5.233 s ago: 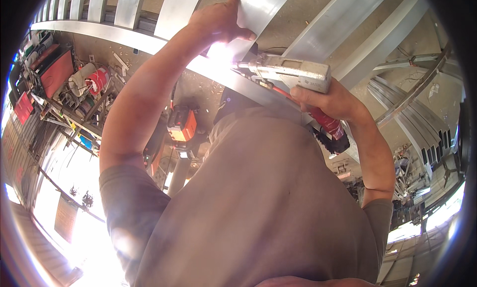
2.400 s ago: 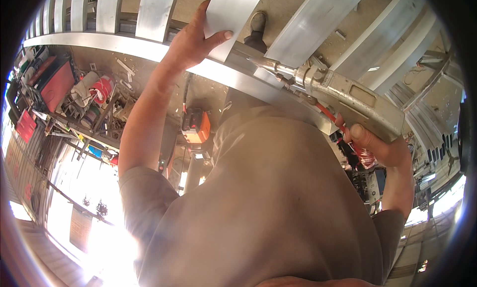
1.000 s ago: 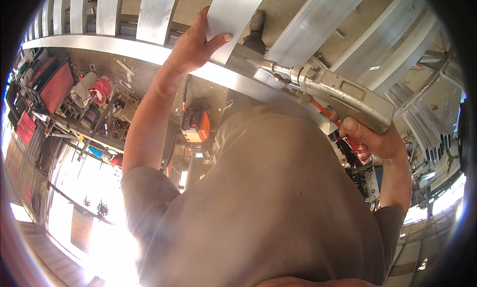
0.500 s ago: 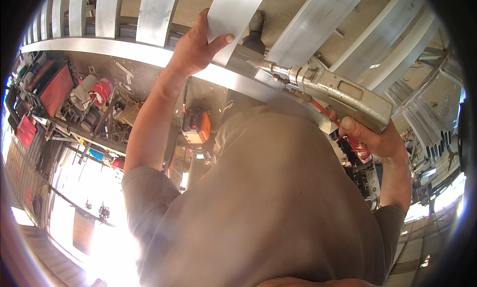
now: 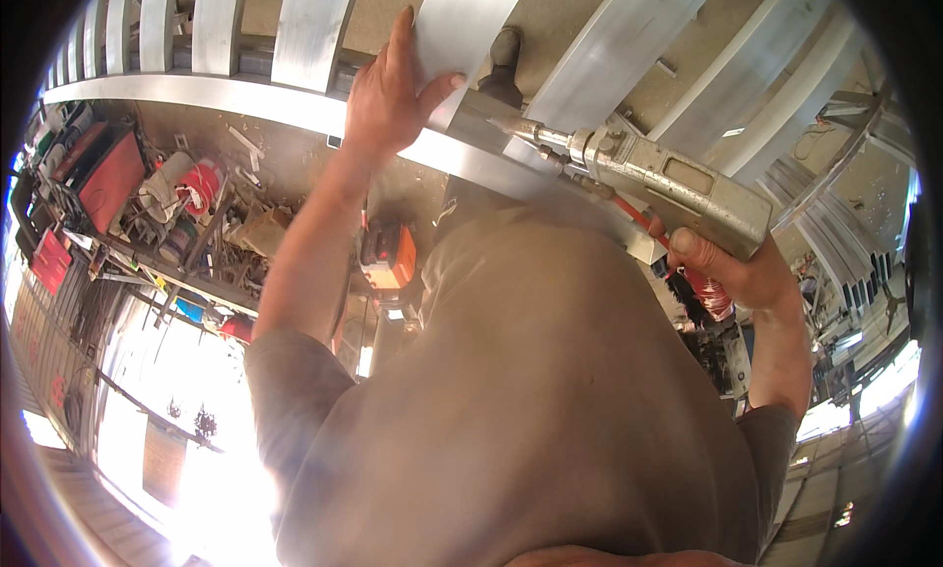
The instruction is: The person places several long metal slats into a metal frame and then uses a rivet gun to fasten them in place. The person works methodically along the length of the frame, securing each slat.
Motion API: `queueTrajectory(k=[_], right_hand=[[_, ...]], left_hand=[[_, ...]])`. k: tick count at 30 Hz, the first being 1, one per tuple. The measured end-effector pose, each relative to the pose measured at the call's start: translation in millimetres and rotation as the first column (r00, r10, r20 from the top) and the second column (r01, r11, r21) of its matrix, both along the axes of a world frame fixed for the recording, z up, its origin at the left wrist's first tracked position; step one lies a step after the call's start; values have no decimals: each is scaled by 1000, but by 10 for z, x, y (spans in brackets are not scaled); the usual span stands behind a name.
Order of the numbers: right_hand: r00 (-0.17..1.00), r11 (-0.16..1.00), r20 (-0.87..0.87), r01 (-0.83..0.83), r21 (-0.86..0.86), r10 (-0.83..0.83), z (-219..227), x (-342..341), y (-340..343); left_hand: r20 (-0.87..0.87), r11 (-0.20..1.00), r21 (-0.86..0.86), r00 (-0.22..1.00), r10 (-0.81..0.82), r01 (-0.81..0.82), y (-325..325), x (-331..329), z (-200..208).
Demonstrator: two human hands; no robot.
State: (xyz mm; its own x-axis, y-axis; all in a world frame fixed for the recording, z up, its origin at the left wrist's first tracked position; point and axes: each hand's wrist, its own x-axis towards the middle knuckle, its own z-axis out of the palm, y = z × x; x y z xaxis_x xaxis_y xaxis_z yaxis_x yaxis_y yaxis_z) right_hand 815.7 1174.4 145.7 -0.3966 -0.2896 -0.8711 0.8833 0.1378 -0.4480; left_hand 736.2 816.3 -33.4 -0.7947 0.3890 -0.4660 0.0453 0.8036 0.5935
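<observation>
My left hand lies against a flat silvery metal slat, its fingers stretched along the slat's left edge and its thumb spread over the face. This slat's near end meets a long, shiny metal rail that crosses in front of me. My right hand is closed around the rear of a bulky silver gun-shaped tool. Its long nozzle points left, toward the joint of slat and rail. Alongside the tool runs a thin red line; a grip, if any, is hidden.
Several parallel slats stretch away on both sides. An orange-and-black box sits below the rail. To the left are a red panel and a cluttered shelf. Metal tubes are stacked at right. A dark shoe shows between slats.
My left hand has shifted slightly, and its fingers are straighter along the slat. The tool in my right hand is nearly where it was.
</observation>
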Motion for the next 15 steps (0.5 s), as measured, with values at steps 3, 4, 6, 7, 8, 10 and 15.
queueTrajectory(k=[3, 4, 6, 7, 8, 10, 15], right_hand=[[995, 998, -78, 61, 17, -59, 30, 93, 22], [996, 998, -66, 63, 29, -61, 46, 114, 54], [996, 996, -54, 74, 47, -71, 41, 149, 110], [996, 995, -50, 81, 53, -78, 48, 169, 133], [996, 994, -38, 87, 61, -85, 63, 194, 154], [995, 994, -45, 89, 69, -86, 87, 229, 191], [979, 999, -199, 50, 19, -46, 68, 309, 218]], left_hand=[[-303, 963, -271, 950, -74, -11, 155, 300, 96], [-321, 905, -424, 939, -126, -23, 194, 398, 105], [-311, 927, -369, 949, -56, -66, 203, 479, 63], [-287, 937, -344, 957, -42, -62, 189, 510, 41], [-281, 944, -320, 960, -19, -75, 166, 529, 18], [-285, 946, -321, 957, -44, -52, 135, 544, -30], [-308, 921, -388, 946, -98, -32, 121, 568, -53]])
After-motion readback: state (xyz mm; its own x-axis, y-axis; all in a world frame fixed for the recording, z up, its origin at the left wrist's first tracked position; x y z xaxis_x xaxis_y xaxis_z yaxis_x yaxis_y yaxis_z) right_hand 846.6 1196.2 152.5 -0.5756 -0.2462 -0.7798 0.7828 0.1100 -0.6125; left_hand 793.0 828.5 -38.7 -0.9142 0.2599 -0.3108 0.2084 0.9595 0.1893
